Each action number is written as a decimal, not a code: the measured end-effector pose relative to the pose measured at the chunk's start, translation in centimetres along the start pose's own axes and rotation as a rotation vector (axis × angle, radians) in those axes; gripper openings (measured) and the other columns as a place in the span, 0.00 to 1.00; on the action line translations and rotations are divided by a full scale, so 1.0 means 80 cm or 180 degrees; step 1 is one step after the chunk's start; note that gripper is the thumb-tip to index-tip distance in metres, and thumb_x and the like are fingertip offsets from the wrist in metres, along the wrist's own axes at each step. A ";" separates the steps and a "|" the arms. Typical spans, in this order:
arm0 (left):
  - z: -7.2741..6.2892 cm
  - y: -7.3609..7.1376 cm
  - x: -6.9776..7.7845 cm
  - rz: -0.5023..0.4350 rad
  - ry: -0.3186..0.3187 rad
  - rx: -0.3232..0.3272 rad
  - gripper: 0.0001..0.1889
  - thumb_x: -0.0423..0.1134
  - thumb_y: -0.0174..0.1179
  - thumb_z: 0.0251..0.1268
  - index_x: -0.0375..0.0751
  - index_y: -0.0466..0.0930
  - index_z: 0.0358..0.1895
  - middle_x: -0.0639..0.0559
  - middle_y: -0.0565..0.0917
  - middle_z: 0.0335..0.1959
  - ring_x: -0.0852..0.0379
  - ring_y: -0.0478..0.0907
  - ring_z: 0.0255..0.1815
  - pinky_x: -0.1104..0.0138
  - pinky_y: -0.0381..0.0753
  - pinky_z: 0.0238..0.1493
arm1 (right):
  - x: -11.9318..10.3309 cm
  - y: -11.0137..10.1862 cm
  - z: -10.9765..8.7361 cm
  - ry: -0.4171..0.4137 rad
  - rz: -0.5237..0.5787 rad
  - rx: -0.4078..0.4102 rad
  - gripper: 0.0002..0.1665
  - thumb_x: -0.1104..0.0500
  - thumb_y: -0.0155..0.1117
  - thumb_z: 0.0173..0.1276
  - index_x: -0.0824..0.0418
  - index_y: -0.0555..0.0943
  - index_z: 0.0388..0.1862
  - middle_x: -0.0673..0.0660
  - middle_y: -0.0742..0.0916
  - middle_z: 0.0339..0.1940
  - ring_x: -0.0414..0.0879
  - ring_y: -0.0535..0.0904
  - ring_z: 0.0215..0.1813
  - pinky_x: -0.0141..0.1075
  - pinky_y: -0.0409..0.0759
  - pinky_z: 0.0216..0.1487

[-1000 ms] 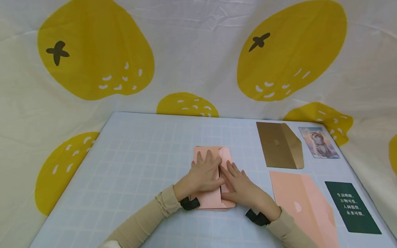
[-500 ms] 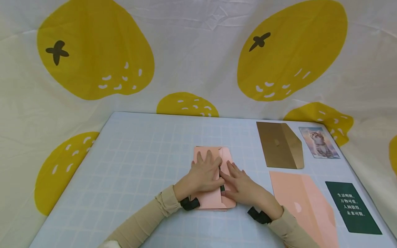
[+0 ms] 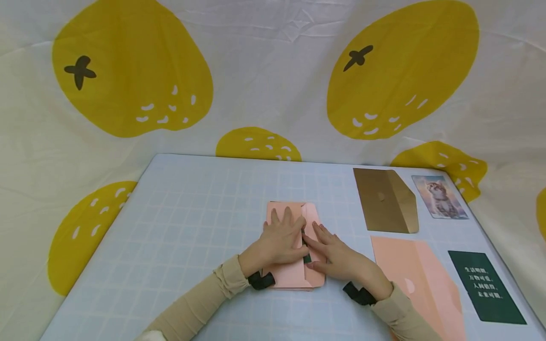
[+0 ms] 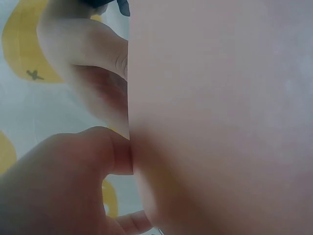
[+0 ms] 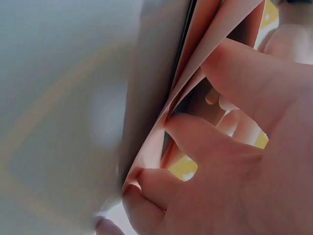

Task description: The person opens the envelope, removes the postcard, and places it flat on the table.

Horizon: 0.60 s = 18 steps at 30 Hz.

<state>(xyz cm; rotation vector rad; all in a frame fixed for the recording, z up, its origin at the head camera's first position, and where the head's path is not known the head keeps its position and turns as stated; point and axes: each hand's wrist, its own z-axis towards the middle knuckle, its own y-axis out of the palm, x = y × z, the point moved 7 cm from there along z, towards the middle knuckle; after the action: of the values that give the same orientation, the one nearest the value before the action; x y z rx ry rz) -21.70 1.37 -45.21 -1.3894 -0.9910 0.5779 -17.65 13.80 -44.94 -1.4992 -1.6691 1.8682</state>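
Observation:
At the middle of the table lies a pink envelope, its flap folded out to the right. Spread over the envelope's body is my left hand, fingers pointing away from me and thumb at the opening. My right hand touches the flap with thumb and fingertips, fingers extended. Between the hands a strip of a dark green card shows at the opening; the rest of it is hidden inside. In the right wrist view the right fingertips meet the pink paper along its crease.
On the right of the table lie a brown envelope, a kitten picture card, a second pink envelope under the right forearm and a green card with white writing. A fruit-patterned cloth hangs behind.
My right hand has shifted slightly to the right, and more of the dark green card shows at the opening. The left hand has stayed in place on the envelope.

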 end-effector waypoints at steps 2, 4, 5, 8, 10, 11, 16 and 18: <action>0.000 0.000 0.001 0.0001 0.0010 -0.0001 0.28 0.63 0.54 0.62 0.53 0.66 0.60 0.30 0.60 0.72 0.18 0.57 0.68 0.34 0.75 0.48 | 0.000 0.000 0.000 0.0007 -0.0012 -0.0008 0.41 0.47 0.62 0.72 0.59 0.61 0.78 0.71 0.52 0.79 0.67 0.45 0.79 0.69 0.52 0.68; 0.000 0.000 0.001 0.0006 0.0018 0.0005 0.28 0.63 0.54 0.62 0.53 0.66 0.59 0.30 0.60 0.72 0.18 0.58 0.67 0.35 0.75 0.48 | 0.000 0.001 0.000 -0.0013 -0.0017 -0.0004 0.41 0.48 0.62 0.72 0.59 0.61 0.78 0.71 0.53 0.79 0.68 0.45 0.79 0.69 0.52 0.68; 0.000 0.000 0.001 0.0011 0.0022 0.0007 0.28 0.63 0.55 0.62 0.52 0.66 0.59 0.29 0.60 0.72 0.18 0.58 0.67 0.35 0.75 0.47 | 0.000 0.001 -0.001 -0.0023 -0.0018 -0.0006 0.41 0.48 0.62 0.72 0.59 0.61 0.78 0.71 0.53 0.79 0.68 0.45 0.79 0.69 0.52 0.67; 0.000 -0.001 0.001 -0.0002 0.0030 0.0014 0.28 0.63 0.55 0.61 0.52 0.66 0.59 0.29 0.60 0.71 0.18 0.58 0.67 0.35 0.76 0.47 | 0.002 0.001 -0.002 -0.0026 0.0010 -0.0033 0.42 0.47 0.63 0.71 0.60 0.61 0.78 0.71 0.52 0.79 0.68 0.45 0.79 0.69 0.52 0.68; 0.000 -0.001 0.001 -0.0030 0.0033 0.0015 0.28 0.62 0.55 0.61 0.52 0.66 0.60 0.30 0.61 0.71 0.17 0.58 0.67 0.34 0.75 0.47 | 0.003 0.000 -0.003 0.0000 0.0049 -0.0053 0.42 0.46 0.63 0.71 0.60 0.63 0.77 0.70 0.52 0.80 0.67 0.44 0.79 0.68 0.51 0.69; 0.000 -0.001 0.001 -0.0043 0.0033 0.0014 0.28 0.61 0.55 0.61 0.52 0.66 0.60 0.30 0.61 0.71 0.17 0.57 0.67 0.34 0.75 0.47 | 0.003 -0.001 -0.004 0.0008 0.0060 -0.0054 0.41 0.46 0.63 0.71 0.61 0.63 0.77 0.70 0.53 0.80 0.67 0.45 0.79 0.67 0.52 0.69; 0.000 0.000 0.000 -0.0091 0.0027 0.0024 0.28 0.60 0.54 0.60 0.53 0.66 0.59 0.31 0.60 0.71 0.17 0.56 0.68 0.33 0.74 0.48 | 0.000 -0.006 -0.008 0.0064 0.0090 -0.0008 0.38 0.47 0.62 0.72 0.65 0.67 0.74 0.71 0.54 0.79 0.68 0.47 0.78 0.62 0.59 0.69; 0.001 0.002 0.000 -0.0093 0.0019 0.0034 0.26 0.60 0.54 0.59 0.53 0.66 0.57 0.31 0.60 0.71 0.17 0.56 0.68 0.33 0.74 0.48 | -0.002 -0.008 -0.009 0.0076 0.0086 0.0012 0.37 0.48 0.62 0.73 0.67 0.68 0.73 0.73 0.55 0.78 0.69 0.49 0.78 0.61 0.62 0.67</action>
<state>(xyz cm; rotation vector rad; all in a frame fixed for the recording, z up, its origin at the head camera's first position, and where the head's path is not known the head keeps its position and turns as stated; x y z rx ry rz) -21.71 1.45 -45.34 -1.3645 -1.0006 0.5564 -17.35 14.34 -44.18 -1.5439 -1.6420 1.8587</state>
